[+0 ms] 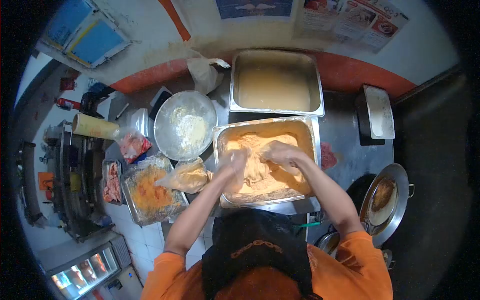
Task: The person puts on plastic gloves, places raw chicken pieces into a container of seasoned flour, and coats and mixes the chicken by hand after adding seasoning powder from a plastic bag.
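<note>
A metal tray [316, 150] in the middle holds orange-tinted powder [295, 187] with coated lumps [256, 167] in it. My left hand [234, 165], in a clear glove, is in the left part of the tray against the powder; motion smears its fingers. On the right side of the same tray my right hand [281, 154], also gloved, touches the powder by the lumps, its fingers blurred too. Whether either hand grips a piece is not visible. Just left of my left hand a plastic bag [187, 176] of orange powder rests beside the tray.
Behind stands a deep tray [320, 90] of cloudy liquid. To the left are a round sieve [186, 125] with pale flour, a plastic-lined tray [150, 192] and a small tray of raw meat [112, 182]. A narrow container [380, 112] and a large pan [387, 200] are at right.
</note>
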`<state>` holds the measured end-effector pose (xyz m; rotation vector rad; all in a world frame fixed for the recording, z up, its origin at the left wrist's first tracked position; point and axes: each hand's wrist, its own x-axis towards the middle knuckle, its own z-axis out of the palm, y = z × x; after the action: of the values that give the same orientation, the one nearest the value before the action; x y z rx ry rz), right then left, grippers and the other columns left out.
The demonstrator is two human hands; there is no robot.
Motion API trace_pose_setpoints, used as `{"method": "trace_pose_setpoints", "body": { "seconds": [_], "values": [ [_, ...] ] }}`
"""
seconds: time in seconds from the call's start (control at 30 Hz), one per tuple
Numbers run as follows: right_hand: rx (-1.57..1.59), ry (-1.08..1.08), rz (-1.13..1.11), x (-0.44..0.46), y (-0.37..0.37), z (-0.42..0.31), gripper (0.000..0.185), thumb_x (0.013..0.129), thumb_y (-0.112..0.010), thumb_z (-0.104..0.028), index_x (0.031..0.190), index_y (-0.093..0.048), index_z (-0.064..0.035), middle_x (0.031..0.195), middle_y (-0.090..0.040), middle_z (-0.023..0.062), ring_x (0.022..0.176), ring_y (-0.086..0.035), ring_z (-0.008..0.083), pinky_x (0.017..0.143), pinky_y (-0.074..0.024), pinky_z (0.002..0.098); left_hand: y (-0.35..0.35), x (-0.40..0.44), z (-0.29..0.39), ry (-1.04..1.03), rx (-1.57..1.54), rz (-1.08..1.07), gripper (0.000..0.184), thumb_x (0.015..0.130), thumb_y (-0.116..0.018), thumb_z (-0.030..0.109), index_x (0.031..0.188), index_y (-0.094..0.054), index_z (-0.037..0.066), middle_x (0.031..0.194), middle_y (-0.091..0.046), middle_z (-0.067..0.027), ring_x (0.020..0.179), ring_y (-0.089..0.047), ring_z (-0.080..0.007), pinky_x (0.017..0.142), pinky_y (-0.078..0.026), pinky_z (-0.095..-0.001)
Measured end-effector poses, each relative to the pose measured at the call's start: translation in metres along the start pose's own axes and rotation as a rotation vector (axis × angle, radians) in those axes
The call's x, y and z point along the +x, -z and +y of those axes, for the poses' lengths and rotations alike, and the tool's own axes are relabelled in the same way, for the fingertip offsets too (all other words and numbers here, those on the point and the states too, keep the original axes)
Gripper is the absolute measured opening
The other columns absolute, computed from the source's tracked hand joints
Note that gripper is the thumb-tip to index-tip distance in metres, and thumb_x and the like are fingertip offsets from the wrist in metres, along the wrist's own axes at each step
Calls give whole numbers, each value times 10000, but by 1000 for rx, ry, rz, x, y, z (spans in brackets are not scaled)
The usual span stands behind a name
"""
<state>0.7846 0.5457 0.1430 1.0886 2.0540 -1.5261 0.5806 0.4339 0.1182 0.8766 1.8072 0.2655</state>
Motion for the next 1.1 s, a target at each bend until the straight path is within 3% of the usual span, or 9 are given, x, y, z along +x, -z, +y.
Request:
{"method": "trace_pose_setpoints", "body": {
  "seconds": [0.1,0.27,0.5,0.7,0.83,0.87,0.93,1.07,1.1],
  "values": [
    [-101,-81,29,-5,-28,21,623,870,-672,-454,1233,-652,52,1142,-688,280,1061,-646,376,946,-503,413,-29,-4,-46,-187,470,83,706,987,-411,639,1423,-558,104,1400,-583,-239,1285,-554,-392,1089,-422,-460],
    [517,97,367,7,-106,14,567,735,-863,-262,1199,-672,4,1133,-713,216,1064,-671,297,953,-525,393,-57,9,-20,-80,79,57,714,967,-454,631,1328,-619,37,1377,-586,-267,1284,-554,-420,1080,-435,-461],
    [314,67,577,-24,-63,-2,472,743,-832,-144,1179,-692,-28,1029,-759,148,947,-715,225,851,-558,329,-13,18,-17,-367,226,74,559,993,-444,473,1175,-672,-4,1178,-666,-283,1143,-627,-423,980,-491,-483],
    [30,-89,339,65,-11,73,455,859,-680,-362,1185,-696,-45,1082,-737,195,995,-699,288,901,-534,384,-28,86,-33,38,-693,125,417,1009,-498,392,1015,-699,27,955,-689,-71,839,-684,-249,783,-550,-382],
    [56,138,387,56,-37,24,370,913,-601,-339,1081,-723,-32,994,-746,186,895,-702,278,771,-530,378,-19,20,36,-6,-271,83,486,1005,-500,458,1093,-694,21,1024,-706,-96,959,-676,-215,864,-511,-332],
    [-50,-137,139,26,-13,-12,345,907,-606,-353,1057,-740,-72,951,-751,167,848,-701,287,750,-532,388,-6,-1,39,-11,-178,17,534,1007,-494,509,1227,-647,47,1178,-667,-123,1071,-630,-239,924,-484,-355],
    [-226,113,-20,19,-9,12,444,897,-615,-408,1100,-734,-31,955,-751,190,846,-705,308,776,-541,384,12,-30,32,-47,103,-124,653,1008,-455,593,1393,-581,80,1376,-607,-167,1234,-568,-290,1024,-437,-385],
    [-891,479,641,20,-103,103,632,867,-651,-456,1224,-669,66,1062,-730,252,957,-714,339,880,-544,432,-35,-22,-23,1,236,-116,790,981,-320,702,1412,-578,92,1412,-580,-222,1326,-520,-356,1112,-375,-416],
    [-751,298,590,23,-116,94,627,853,-661,-425,1247,-651,63,1096,-718,260,996,-706,351,910,-537,442,-48,-17,-29,7,210,-97,824,972,-287,727,1407,-584,94,1410,-578,-234,1339,-510,-369,1129,-361,-425]
  ]
}}
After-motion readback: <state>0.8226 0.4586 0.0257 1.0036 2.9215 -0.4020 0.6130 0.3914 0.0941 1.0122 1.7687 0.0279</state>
